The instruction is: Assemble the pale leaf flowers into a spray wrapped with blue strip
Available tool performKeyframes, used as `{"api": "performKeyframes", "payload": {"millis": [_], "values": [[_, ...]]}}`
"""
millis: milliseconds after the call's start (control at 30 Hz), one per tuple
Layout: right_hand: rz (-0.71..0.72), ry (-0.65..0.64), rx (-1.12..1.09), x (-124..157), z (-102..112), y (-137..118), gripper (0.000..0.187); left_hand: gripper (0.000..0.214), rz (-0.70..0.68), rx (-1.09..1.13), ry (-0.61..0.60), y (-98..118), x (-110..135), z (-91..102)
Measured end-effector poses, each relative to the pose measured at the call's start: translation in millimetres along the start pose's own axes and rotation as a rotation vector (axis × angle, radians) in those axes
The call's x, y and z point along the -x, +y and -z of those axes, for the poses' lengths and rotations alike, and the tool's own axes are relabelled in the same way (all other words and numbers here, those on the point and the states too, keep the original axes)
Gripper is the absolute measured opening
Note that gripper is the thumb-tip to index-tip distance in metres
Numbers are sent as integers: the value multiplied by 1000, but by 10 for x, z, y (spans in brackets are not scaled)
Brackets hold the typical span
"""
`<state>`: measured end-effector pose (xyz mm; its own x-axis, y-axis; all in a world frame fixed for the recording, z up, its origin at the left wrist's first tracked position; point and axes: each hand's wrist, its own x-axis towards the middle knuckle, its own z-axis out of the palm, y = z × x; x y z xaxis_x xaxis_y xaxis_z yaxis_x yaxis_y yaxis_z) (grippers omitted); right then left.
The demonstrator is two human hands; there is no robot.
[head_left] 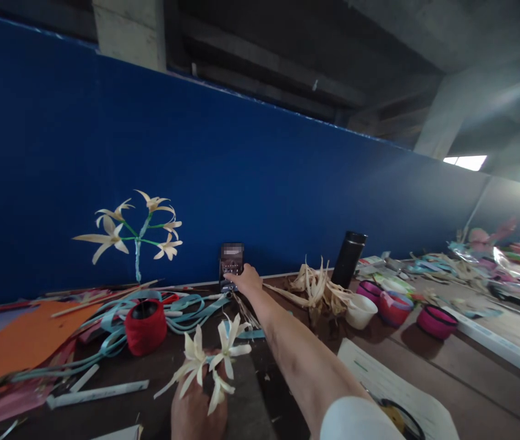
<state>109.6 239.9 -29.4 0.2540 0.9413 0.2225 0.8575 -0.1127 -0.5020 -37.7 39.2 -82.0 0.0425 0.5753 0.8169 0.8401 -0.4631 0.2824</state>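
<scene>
My left hand (199, 406), low in the view, is closed around a sprig of cream handmade flowers (230, 349); its stem is hidden by the fingers. The blossoms have long, pale petals. Farther off, my right hand (249, 280) reaches to a mobile phone (232, 260) propped upright against the blue wall. One finger is stretched across the lower part of its screen, and the other fingers are partly hidden. To the left, a finished-looking flower stem (138, 250) with several cream blossoms and green branches stands upright in a red roll (146, 330).
Blue ribbon (108, 345) and orange sheets (35, 333) lie at left. Dried husks (317, 287), a black flask (349, 260), a white cup (361, 310) and pink tape rolls (437, 322) stand at right. Paper (397, 385) lies in front. The blue wall (264, 183) bounds the table.
</scene>
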Motion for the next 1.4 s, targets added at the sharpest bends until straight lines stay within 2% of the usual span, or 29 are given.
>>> {"api": "performKeyframes", "payload": {"millis": [200, 333, 533, 667, 733, 900, 967, 1100, 1400], "values": [[7, -15, 8, -13, 25, 18, 69, 20, -5, 5, 48, -18, 26, -40], [2, -14, 7, -16, 28, -1, 68, 22, -14, 6, 37, -40, 30, -70], [1, -10, 0, -22, 8, 16, 67, 23, -2, 22, 71, 11, -27, 9], [29, -18, -12, -52, 1, 122, 69, 24, 18, 24, 45, 26, -34, 31], [54, -33, -18, -71, 3, 187, 65, 24, 13, 23, 52, 7, -13, 7], [117, -78, -30, -113, 1, 266, 33, 23, -32, 20, 23, -51, 41, -57], [120, -89, -25, -124, -10, 257, 27, 23, -22, 11, 26, -47, 37, -53], [109, -97, -10, -137, -25, 224, 26, 23, -14, 2, 61, -18, 16, -14], [104, -103, 14, -124, -4, 219, 26, 19, -5, 20, 19, -33, 23, -11]]}}
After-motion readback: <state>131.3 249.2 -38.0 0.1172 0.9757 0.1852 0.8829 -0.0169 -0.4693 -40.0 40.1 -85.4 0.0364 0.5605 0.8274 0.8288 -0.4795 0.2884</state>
